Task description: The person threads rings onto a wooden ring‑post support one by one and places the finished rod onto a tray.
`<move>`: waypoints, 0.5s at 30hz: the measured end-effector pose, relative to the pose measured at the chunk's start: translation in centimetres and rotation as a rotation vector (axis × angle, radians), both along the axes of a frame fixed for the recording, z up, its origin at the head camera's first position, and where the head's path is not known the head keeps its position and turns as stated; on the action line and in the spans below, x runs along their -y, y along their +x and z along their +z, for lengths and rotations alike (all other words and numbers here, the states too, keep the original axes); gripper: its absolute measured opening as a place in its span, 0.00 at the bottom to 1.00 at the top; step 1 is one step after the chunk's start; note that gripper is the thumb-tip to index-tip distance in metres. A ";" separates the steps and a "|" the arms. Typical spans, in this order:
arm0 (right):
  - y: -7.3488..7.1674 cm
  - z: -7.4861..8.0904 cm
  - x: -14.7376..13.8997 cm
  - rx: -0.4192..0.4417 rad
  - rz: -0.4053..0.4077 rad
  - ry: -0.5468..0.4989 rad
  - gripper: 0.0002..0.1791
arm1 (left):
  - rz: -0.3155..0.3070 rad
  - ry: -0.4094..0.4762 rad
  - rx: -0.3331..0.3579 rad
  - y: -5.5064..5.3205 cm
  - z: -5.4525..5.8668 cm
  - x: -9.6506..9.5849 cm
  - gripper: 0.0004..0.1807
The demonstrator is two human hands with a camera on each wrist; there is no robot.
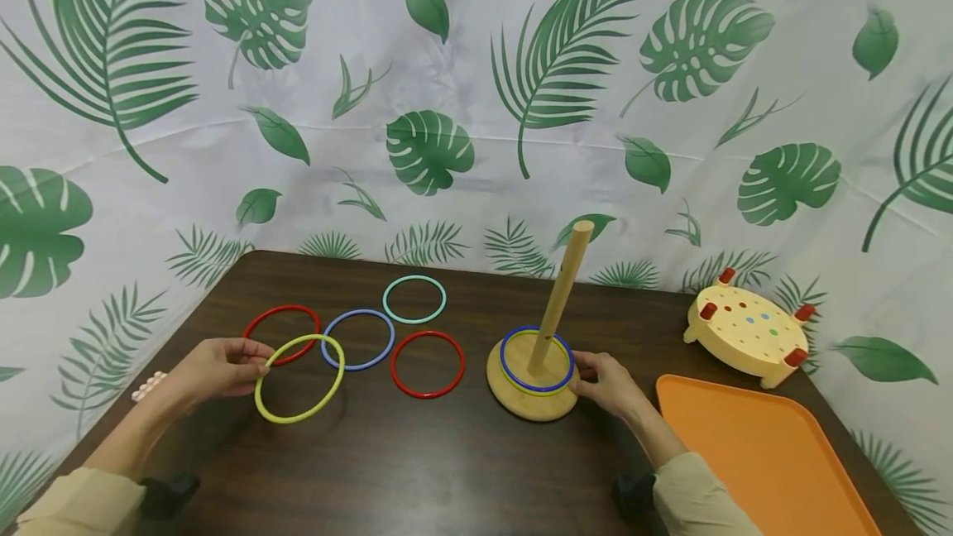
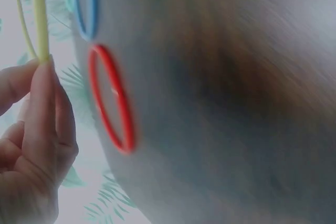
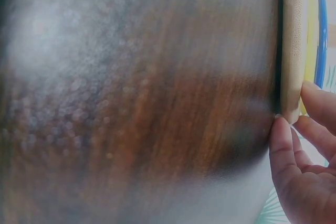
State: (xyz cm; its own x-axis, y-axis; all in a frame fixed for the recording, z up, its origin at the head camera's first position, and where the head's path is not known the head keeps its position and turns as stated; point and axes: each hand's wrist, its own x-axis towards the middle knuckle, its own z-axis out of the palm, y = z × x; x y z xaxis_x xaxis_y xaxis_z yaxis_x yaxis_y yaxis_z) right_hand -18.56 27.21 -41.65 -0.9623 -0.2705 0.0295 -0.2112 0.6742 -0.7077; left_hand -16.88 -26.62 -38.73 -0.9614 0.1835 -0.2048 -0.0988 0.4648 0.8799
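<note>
In the head view my left hand (image 1: 216, 370) pinches a yellow ring (image 1: 286, 420) by its upper left edge, tilted above the dark table. The left wrist view has that ring between thumb and fingertips. My right hand (image 1: 612, 383) grips the right edge of a wooden peg stand's round base (image 1: 521, 409); its fingers lie above and below the rim in the right wrist view. A post (image 1: 563, 284) rises from the base. Around the post lie a dark blue ring (image 1: 543, 391) and, beneath it, another yellow ring (image 3: 311, 30).
Left of the stand lie a red ring (image 1: 428, 396), a light blue ring (image 1: 361, 312), a turquoise ring (image 1: 414, 322) and a second red ring (image 1: 290, 307), partly behind the held one. An orange tray (image 1: 744, 437) and an upturned pale yellow board with red-tipped legs (image 1: 744, 329) occupy the right.
</note>
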 end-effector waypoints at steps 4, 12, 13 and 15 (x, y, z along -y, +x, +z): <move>0.0 0.0 0.0 -0.004 0.004 0.001 0.26 | -0.002 0.062 -0.020 -0.5 1.3 -1.7 0.23; 0.3 0.0 0.1 -0.004 -0.008 -0.005 0.26 | 0.006 0.134 -0.111 -1.7 4.0 -6.2 0.23; 0.3 0.1 0.1 -0.002 -0.012 -0.005 0.26 | 0.012 0.135 -0.124 -1.8 4.4 -6.8 0.23; 0.3 0.1 0.1 0.002 -0.020 -0.004 0.26 | 0.016 0.156 -0.133 -2.1 5.0 -8.0 0.23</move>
